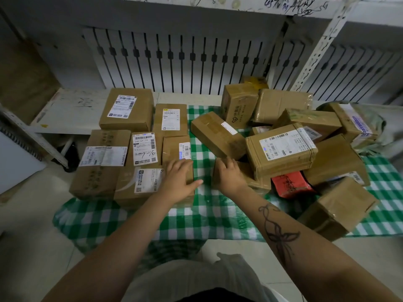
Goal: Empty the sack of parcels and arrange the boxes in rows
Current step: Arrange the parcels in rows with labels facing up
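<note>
Head view: a white slatted radiator cover (pixel 196 62) spans twelve o'clock. A green-and-white checked cloth (pixel 196 214) carries rowed brown cardboard boxes (pixel 126 110) at ten o'clock and a jumbled pile (pixel 281 147) at two. Left hand (pixel 177 177) rests flat on a labelled box (pixel 148 180); right hand (pixel 229 175) curls over a small brown box (pixel 257 182).

Bare strip of green checked cloth (pixel 204 168) runs near to far between the boxes in rows (pixel 122 153) on the left and the heap of boxes (pixel 305 149) on the right. A tilted box (pixel 218 134) juts into the strip's far part. A low box (pixel 255 182), gripped by the right hand (pixel 229 174), narrows it nearer in. Wide open cloth along the near edge. Slatted panel (pixel 174 62) closes off the far side.
</note>
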A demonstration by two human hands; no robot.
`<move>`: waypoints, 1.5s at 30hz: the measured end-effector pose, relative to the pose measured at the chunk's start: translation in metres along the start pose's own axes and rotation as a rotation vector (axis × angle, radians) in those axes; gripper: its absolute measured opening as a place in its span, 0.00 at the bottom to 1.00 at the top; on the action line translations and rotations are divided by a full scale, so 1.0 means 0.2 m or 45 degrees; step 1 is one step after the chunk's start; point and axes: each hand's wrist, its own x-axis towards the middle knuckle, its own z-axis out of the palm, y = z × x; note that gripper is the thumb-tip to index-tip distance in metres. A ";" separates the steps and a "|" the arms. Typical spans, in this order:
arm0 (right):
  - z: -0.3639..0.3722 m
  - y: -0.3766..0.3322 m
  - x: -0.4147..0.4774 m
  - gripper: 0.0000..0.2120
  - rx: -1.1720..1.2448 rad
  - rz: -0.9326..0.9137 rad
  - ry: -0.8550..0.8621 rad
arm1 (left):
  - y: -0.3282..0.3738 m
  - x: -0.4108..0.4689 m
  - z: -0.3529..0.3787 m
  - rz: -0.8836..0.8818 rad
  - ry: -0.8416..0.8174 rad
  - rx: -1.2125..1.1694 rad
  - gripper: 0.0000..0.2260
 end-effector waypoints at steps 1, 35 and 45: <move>-0.01 0.03 0.01 0.40 -0.043 0.015 -0.038 | 0.04 0.01 0.01 0.016 -0.009 0.008 0.32; -0.23 0.13 0.16 0.25 1.785 0.267 -0.247 | 0.37 0.19 -0.05 -0.658 0.084 -1.087 0.35; -0.21 0.14 0.16 0.14 2.091 0.264 -0.469 | 0.34 0.20 -0.08 -0.393 -0.129 -1.216 0.28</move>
